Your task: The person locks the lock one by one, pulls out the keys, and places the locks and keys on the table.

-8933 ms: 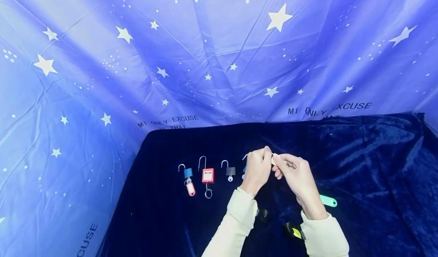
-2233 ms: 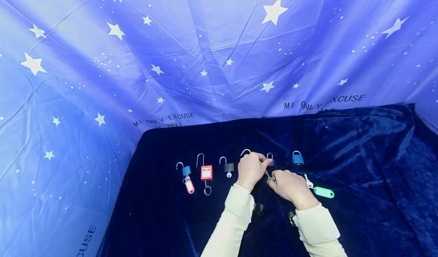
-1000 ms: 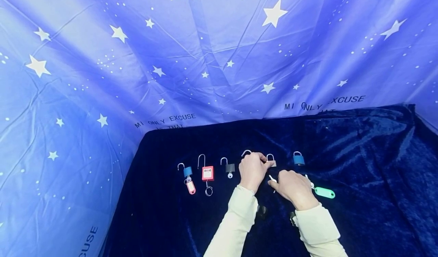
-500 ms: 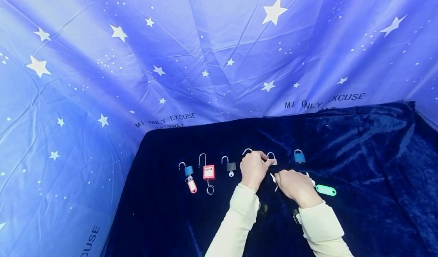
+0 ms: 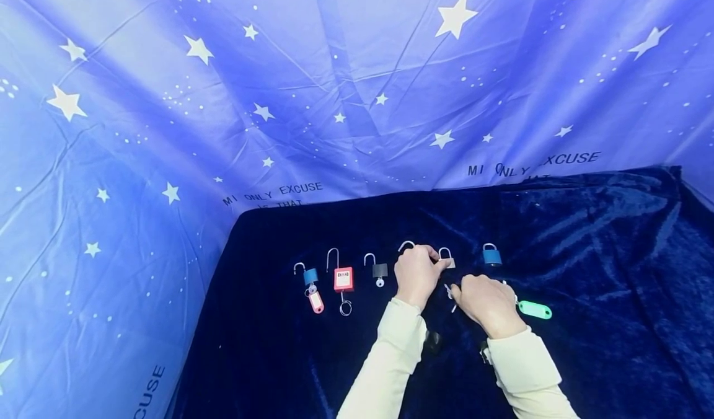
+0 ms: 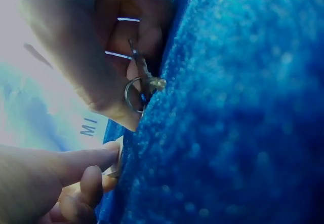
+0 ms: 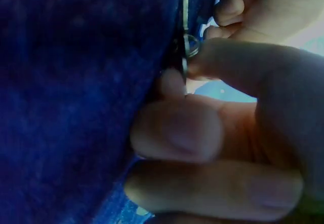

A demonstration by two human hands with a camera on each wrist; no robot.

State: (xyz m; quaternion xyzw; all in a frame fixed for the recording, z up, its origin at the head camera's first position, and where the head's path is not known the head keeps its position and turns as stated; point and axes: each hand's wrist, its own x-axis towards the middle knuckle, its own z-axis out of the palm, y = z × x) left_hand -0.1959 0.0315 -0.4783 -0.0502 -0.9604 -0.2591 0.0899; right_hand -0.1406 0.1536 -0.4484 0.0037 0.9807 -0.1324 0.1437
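In the head view my left hand (image 5: pixel 416 276) lies over the row of padlocks, thumb and fingers pinching a small silver padlock (image 5: pixel 449 263) whose shackle looks closed. That padlock (image 6: pixel 117 160) shows as a pale edge at the fingertips in the left wrist view. To its right and nearer me, my right hand (image 5: pixel 484 302) pinches a small ring of keys (image 5: pixel 449 292) close to the cloth. The key ring (image 6: pixel 132 95) hangs at the thumb tip in the left wrist view. In the right wrist view a key (image 7: pixel 185 11) points away from the fingertips, apart from the padlock.
Leftward stand a blue padlock (image 5: pixel 310 276) with a pink tag (image 5: pixel 316 302), a red padlock (image 5: pixel 343 279) and a black padlock (image 5: pixel 380 271). An open shackle (image 5: pixel 406 245) shows behind my left hand. Rightward lie a closed blue padlock (image 5: pixel 492 256) and a green key tag (image 5: pixel 534 310).
Earlier both hands were raised together around a small thing; then they worked low at the silver padlock. The right hand has since drawn the keys away from it. The last second shows little motion.
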